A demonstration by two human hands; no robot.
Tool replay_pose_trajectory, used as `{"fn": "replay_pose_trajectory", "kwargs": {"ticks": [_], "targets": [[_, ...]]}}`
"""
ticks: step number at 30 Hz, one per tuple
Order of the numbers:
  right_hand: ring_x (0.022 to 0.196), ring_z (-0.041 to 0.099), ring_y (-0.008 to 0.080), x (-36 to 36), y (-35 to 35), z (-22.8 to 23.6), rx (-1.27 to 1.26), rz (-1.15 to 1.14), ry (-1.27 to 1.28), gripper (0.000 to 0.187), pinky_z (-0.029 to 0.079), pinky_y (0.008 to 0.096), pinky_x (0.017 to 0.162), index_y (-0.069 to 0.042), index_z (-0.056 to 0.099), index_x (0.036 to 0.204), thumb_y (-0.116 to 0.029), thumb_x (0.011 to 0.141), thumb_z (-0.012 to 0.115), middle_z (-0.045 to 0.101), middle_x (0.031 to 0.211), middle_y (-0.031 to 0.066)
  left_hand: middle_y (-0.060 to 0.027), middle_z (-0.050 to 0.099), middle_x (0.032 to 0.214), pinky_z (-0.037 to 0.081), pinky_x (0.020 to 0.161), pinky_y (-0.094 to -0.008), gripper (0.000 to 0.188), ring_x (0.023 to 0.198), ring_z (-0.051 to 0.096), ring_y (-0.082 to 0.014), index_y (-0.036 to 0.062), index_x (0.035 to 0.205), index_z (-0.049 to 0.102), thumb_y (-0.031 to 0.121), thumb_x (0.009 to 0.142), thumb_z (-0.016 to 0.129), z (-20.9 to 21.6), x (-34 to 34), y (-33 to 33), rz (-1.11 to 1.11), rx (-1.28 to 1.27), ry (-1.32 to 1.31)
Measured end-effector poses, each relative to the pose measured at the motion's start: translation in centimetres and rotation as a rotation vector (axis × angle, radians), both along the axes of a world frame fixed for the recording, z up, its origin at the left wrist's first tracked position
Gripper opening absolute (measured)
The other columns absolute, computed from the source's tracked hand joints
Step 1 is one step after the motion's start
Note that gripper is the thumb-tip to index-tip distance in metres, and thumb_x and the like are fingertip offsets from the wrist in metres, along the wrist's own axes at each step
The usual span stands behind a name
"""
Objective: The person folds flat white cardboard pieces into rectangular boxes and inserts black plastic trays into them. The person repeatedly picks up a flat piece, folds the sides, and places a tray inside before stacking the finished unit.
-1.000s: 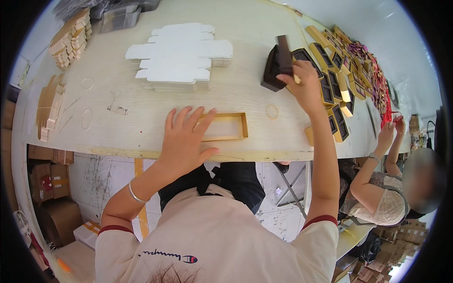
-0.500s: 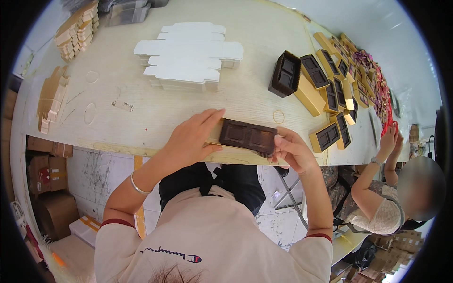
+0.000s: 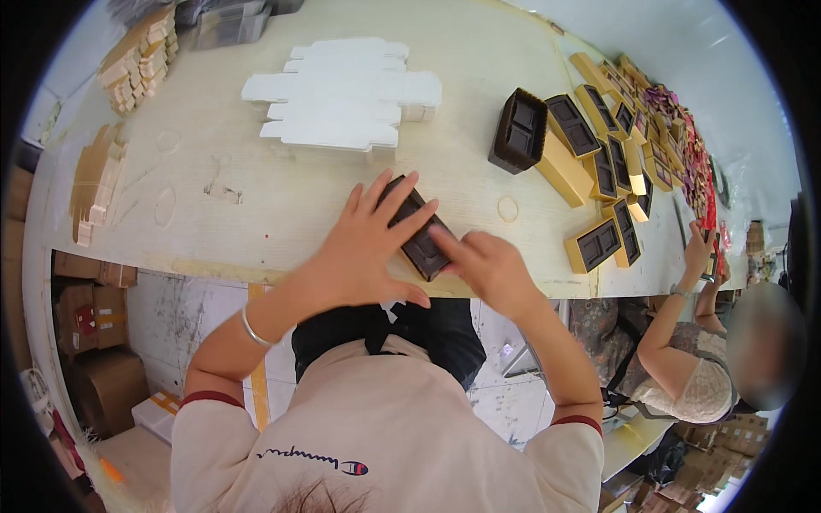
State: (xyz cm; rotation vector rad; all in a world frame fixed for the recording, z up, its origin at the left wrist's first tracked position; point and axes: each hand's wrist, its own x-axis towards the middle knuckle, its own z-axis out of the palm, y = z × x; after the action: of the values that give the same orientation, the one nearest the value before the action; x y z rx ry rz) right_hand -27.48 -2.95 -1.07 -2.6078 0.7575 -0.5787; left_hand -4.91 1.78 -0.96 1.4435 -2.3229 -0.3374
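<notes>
Pressing flat, the left hand (image 3: 363, 248) is lying spread over a dark brown tray (image 3: 416, 229) at the near table (image 3: 256, 214) edge; the right hand (image 3: 483, 267) is pinching its near corner with fingertips.

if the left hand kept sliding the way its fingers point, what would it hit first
Probably the stack of flat white carton blanks: the left hand, on the dark tray, points up the table toward it.
</notes>
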Motion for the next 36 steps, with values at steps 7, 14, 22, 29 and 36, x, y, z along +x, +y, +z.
{"fn": "replay_pose_trajectory", "kwargs": {"ticks": [7, 14, 22, 29, 36], "targets": [[0.07, 0.057, 0.0269, 0.2, -0.3, -0.1, 0.081, 0.089, 0.093, 0.049, 0.046, 0.0355, 0.06, -0.006, 0.058, 0.125, -0.004, 0.077, 0.069, 0.056, 0.077, 0.011, -0.0174, 0.034, 0.147, 0.032, 0.105, -0.0553, 0.075, 0.133, 0.027, -0.0465, 0.0141, 0.139, 0.046, 0.037, 0.073, 0.072, -1.0, -1.0, 0.0, 0.014, -0.089, 0.046], [0.074, 0.058, 0.0286, 0.0, -0.3, 0.6, 0.36, 0.132, 0.037, 0.047, 0.046, 0.0385, 0.07, -0.005, 0.056, 0.126, -0.002, 0.08, 0.065, 0.058, 0.08, 0.0123, -0.014, 0.033, 0.148, 0.033, 0.107, -0.0539, 0.077, 0.133, 0.028, -0.0441, 0.0166, 0.139, 0.047, 0.034, 0.07, 0.074, 0.0, 1.2, -0.5, -0.11, 0.003, 0.044], [0.075, 0.058, 0.029, 1.6, -0.7, 2.1, 0.105, 0.248, 0.106, 0.034, 0.047, 0.0385, 0.068, -0.004, 0.059, 0.111, -0.001, 0.078, 0.064, 0.058, 0.078, 0.0106, -0.0148, 0.031, 0.149, 0.029, 0.108, -0.055, 0.078, 0.135, 0.024, -0.0435, 0.0136, 0.139, 0.047, 0.046, 0.072, 0.071, -1.2, 2.4, -1.4, -0.22, 0.021, 0.104], [0.076, 0.061, 0.028, 2.7, -1.7, 1.7, 0.026, 0.355, 0.228, 0.022, 0.049, 0.0405, 0.063, -0.005, 0.056, 0.103, -0.007, 0.082, 0.062, 0.058, 0.077, 0.0081, -0.0136, 0.035, 0.147, 0.03, 0.108, -0.0528, 0.072, 0.133, 0.026, -0.0426, 0.0136, 0.134, 0.052, 0.038, 0.069, 0.073, -0.9, 3.0, -2.0, -0.244, 0.075, 0.204], [0.103, 0.055, 0.0287, 2.9, -0.3, 0.6, -0.048, 0.244, 0.208, 0.059, 0.048, 0.0396, 0.081, -0.002, 0.054, 0.122, -0.043, 0.081, 0.065, 0.055, 0.108, 0.0177, -0.0152, 0.033, 0.148, 0.028, 0.107, -0.0549, 0.068, 0.135, 0.024, -0.0423, 0.0111, 0.133, 0.052, 0.045, 0.077, 0.068, -2.3, 2.8, -1.5, -0.192, -0.061, 0.108]]}}
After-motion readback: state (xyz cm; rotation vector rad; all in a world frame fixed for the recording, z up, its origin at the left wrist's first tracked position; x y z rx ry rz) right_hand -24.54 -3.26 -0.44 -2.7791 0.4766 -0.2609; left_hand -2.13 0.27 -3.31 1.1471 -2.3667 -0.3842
